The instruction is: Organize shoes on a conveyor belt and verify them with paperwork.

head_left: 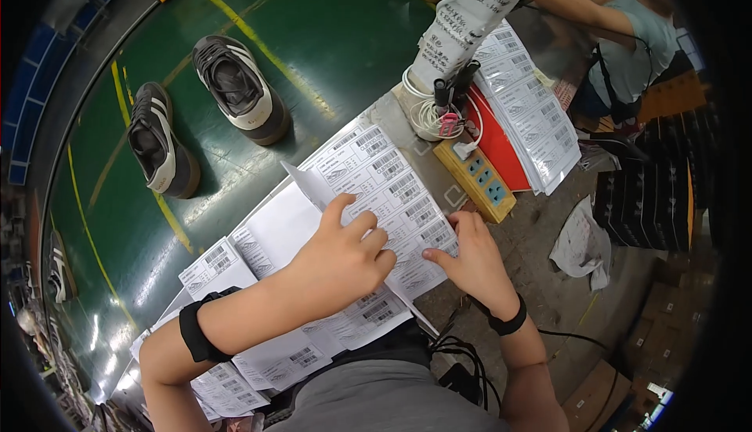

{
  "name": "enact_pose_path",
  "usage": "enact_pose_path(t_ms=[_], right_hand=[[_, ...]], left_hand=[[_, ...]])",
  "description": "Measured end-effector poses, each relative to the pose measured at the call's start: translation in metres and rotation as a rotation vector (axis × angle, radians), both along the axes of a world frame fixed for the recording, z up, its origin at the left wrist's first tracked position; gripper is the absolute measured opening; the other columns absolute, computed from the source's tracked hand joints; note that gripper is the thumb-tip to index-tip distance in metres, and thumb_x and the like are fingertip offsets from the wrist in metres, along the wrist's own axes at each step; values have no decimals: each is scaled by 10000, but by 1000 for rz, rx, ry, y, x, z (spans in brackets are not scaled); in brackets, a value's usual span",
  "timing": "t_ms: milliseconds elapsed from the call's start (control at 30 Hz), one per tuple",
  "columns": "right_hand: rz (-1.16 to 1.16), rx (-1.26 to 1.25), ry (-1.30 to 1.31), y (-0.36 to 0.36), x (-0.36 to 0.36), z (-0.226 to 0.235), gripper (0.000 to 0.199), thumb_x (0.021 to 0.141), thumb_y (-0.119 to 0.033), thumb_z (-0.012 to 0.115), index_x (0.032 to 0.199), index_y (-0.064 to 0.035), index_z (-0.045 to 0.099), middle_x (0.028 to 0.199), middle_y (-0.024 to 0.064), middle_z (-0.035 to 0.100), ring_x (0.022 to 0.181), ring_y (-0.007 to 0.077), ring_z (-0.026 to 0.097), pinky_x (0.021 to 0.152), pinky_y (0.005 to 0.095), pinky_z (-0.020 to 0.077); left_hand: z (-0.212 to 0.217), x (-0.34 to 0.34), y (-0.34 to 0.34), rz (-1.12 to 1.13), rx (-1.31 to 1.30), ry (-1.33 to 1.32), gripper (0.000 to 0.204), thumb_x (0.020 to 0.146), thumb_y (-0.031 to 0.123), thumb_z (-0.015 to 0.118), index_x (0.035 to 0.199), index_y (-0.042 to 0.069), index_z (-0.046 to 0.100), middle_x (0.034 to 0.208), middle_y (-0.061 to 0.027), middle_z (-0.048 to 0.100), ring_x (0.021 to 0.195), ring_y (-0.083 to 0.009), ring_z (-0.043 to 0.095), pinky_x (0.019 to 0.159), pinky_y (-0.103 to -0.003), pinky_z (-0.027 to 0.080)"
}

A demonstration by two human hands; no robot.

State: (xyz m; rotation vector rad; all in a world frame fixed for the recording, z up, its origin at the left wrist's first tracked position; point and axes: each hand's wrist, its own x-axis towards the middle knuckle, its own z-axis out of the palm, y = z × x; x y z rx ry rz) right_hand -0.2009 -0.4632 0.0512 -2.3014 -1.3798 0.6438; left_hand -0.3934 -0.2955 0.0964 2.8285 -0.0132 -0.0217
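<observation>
- Now the left hand (345,256) is pressing, fingers curled, on a sheet of barcode labels (388,189) on the table.
- Beside it, the right hand (470,256) is pinching the sheet's edge.
- Probably peeling one label; next needs a careful lift.
- Nearby, a yellow power strip (478,181) is lying.

Bright overhead light, glare on green floor (313,32), fisheye bending, dark rim
</observation>
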Motion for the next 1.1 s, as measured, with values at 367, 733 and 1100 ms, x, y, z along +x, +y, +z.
enact_pose_path(t_ms=[367,733,1100], right_hand=[[64,41,40,3,-5,0,527,878,-264,701,1234,65,494,1180,207,530,1094,378,533,928,446,452],[115,488,-278,26,-13,55,160,835,-4,638,991,-34,650,955,134,674,835,336,640,719,413,504],[-149,452,201,-4,-25,88,655,808,-150,794,1329,43,446,1264,231,601,1172,291,600,963,382,484]], left_hand=[[-1,0,-3,39,127,-218,93,750,120,623,783,98,539,790,-50,504,977,-255,568,1046,-693,325],[-3,8,1,26,135,-191,192,703,147,673,811,91,525,830,-68,516,933,-257,570,1028,-622,354],[55,-9,-10,443,-1456,-154,522,940,175,664,1381,-5,451,1171,-117,643,1020,-138,622,847,-291,518]])
